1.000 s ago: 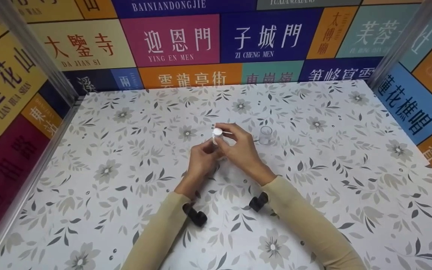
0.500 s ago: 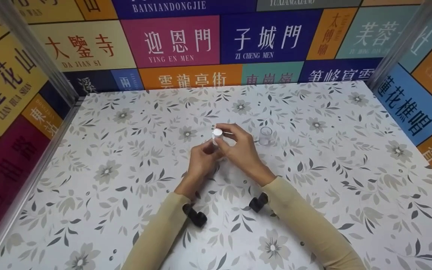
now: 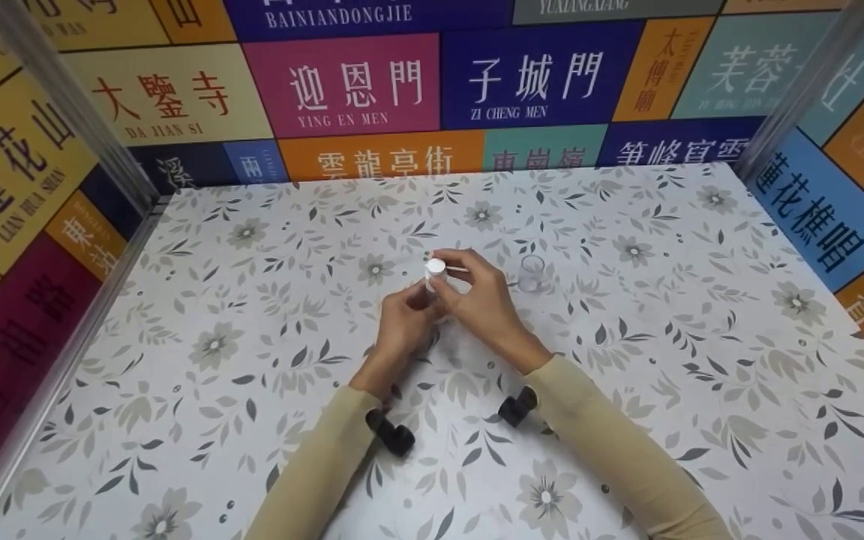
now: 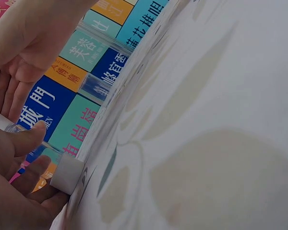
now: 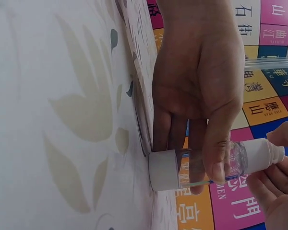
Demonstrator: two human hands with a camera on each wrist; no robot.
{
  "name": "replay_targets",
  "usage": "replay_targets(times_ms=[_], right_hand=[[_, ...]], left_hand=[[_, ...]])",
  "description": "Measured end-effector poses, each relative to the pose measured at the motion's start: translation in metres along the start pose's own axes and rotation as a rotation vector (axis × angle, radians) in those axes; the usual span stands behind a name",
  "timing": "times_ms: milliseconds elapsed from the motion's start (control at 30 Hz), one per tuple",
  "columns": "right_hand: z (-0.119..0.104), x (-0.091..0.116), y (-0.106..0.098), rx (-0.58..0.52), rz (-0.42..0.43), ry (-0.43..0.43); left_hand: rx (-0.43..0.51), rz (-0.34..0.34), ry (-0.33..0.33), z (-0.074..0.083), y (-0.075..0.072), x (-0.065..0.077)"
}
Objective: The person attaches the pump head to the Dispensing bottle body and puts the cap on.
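Note:
A small clear bottle point(image 5: 189, 167) with a white base and a white stepped top point(image 5: 259, 155) stands upright between the hands, base right at the tabletop. Thumb and fingers of the left hand point(image 3: 406, 319) grip its clear body; a thin tube shows inside. The right hand point(image 3: 483, 292) pinches the white top, thumb on the near side and index finger on the far side in the head view. Just right of the right hand, a clear cylindrical cap point(image 3: 531, 273) stands on the table; it also shows behind the bottle in the left wrist view.
A white cloth with grey flowers and leaves covers the table point(image 3: 214, 420). Colourful panels point(image 3: 342, 82) with large lettering wall in the back and both sides. Clear corner posts point(image 3: 79, 97) rise at the rear corners. Black mounts point(image 3: 394, 435) sit at both wrists.

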State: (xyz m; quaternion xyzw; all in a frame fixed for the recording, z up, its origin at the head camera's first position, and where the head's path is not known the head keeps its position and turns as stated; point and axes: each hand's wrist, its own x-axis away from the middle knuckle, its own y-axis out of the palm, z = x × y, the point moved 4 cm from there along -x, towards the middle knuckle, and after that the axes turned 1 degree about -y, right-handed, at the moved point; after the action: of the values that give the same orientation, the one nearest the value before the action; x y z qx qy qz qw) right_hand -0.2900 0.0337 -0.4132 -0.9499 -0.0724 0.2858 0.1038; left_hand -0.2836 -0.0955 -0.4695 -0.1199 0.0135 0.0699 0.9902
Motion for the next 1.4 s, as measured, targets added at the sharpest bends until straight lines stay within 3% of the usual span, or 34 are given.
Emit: replay_targets(times_ms=[1400], right_hand=[[0.0001,0.0,-0.0003,0.028,-0.005,-0.002]], left_hand=[[-0.007,0.009,-0.05,0.0019,0.0017,0.0005]])
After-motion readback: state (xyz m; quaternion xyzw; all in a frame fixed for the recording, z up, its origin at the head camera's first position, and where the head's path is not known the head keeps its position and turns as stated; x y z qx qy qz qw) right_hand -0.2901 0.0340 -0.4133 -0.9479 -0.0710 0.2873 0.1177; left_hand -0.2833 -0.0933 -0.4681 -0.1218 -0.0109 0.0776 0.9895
